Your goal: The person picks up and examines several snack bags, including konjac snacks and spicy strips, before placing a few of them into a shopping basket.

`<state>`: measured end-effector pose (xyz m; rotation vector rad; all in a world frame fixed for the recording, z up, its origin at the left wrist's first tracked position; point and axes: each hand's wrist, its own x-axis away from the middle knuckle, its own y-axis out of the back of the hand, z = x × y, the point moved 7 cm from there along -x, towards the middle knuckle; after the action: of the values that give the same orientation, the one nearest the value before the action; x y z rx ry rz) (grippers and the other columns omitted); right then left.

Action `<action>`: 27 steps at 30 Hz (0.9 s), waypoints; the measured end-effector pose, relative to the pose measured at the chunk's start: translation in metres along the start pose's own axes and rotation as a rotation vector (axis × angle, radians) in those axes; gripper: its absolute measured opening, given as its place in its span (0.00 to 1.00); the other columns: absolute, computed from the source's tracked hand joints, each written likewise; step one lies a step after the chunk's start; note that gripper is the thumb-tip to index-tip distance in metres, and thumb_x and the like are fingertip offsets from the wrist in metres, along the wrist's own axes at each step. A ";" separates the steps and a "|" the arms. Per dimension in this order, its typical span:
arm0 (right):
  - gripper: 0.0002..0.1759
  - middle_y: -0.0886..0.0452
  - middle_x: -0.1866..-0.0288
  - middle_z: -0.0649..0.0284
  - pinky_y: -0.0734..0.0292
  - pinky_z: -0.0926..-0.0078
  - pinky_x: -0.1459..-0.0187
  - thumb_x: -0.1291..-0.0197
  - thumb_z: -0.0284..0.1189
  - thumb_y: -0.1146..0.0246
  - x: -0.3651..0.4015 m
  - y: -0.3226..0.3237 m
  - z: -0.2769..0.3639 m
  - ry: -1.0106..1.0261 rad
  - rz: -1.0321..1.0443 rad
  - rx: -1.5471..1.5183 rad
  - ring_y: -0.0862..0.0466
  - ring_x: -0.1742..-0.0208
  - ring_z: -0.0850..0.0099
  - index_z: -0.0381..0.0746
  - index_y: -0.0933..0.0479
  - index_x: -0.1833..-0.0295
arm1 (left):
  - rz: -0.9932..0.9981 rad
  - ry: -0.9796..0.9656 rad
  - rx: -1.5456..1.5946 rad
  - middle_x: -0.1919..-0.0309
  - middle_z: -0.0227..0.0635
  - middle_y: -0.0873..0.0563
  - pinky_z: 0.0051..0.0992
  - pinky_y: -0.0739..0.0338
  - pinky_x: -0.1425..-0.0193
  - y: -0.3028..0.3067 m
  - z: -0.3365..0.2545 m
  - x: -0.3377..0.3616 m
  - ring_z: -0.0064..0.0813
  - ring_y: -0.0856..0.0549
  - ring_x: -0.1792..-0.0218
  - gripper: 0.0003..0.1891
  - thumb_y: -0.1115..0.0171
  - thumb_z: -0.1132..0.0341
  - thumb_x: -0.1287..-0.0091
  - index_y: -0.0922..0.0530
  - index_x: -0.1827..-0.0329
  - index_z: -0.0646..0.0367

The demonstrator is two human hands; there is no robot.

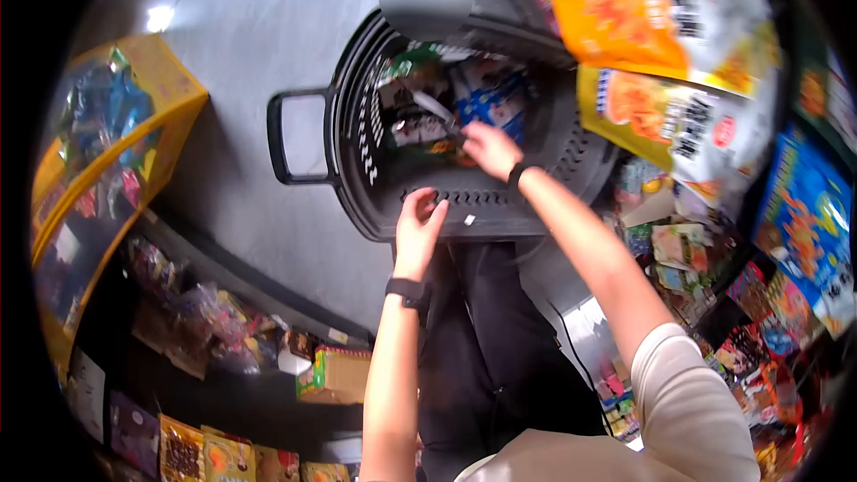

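My right hand (493, 152) reaches into a dark grey plastic basket (386, 207), closed around a slim blade-like tool (435, 110) with a pale end and a darker grip. Blur hides the tool's exact kind. Below it in the basket lie a blue printed packet (493, 94) and several green and white packets (412, 80). At the near rim is my left hand (420, 225), its fingers loosely bent and the thumb apart, nothing visible between them. A small white scrap (470, 220) shows on the near wall, right of this hand.
Large orange and yellow snack bags (616, 13) hang at the upper right, overlapping the basket's side in view. A yellow-framed clear bin (178, 80) stands on the left. Shelves of packets and a small carton (344, 375) line the lower left. Grey floor (259, 18) surrounds the basket's handle.
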<state>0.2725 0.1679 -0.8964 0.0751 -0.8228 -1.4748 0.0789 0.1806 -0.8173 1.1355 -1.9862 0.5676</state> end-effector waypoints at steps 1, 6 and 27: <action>0.16 0.22 0.56 0.53 0.26 0.69 0.52 0.45 0.26 0.43 0.019 0.020 0.039 -0.018 -0.015 -0.105 0.22 0.53 0.58 0.36 0.28 0.50 | -0.002 -0.033 0.060 0.49 0.37 0.23 0.21 0.27 0.49 -0.003 -0.013 0.010 0.23 0.24 0.50 0.20 0.39 0.68 0.38 0.31 0.44 0.59; 0.26 0.33 0.37 0.53 0.30 0.70 0.44 0.42 0.25 0.44 0.131 0.101 0.225 -0.022 -0.077 -0.257 0.26 0.42 0.59 0.36 0.37 0.37 | 0.181 -0.022 0.342 0.32 0.49 0.46 0.38 0.32 0.40 -0.024 -0.132 0.111 0.47 0.38 0.35 0.44 0.37 0.64 0.40 0.60 0.28 0.46; 0.13 0.35 0.36 0.54 0.36 0.65 0.39 0.43 0.32 0.41 0.464 0.123 0.449 0.190 -0.641 -0.070 0.32 0.38 0.58 0.39 0.27 0.53 | 0.726 -0.070 0.487 0.49 0.37 0.22 0.33 0.28 0.45 0.019 -0.169 0.424 0.31 0.22 0.51 0.27 0.60 0.49 0.29 0.33 0.42 0.66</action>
<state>0.0849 -0.0335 -0.3000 0.4534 -0.6140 -2.0574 -0.0024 0.0839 -0.3784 0.6577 -2.3794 1.4591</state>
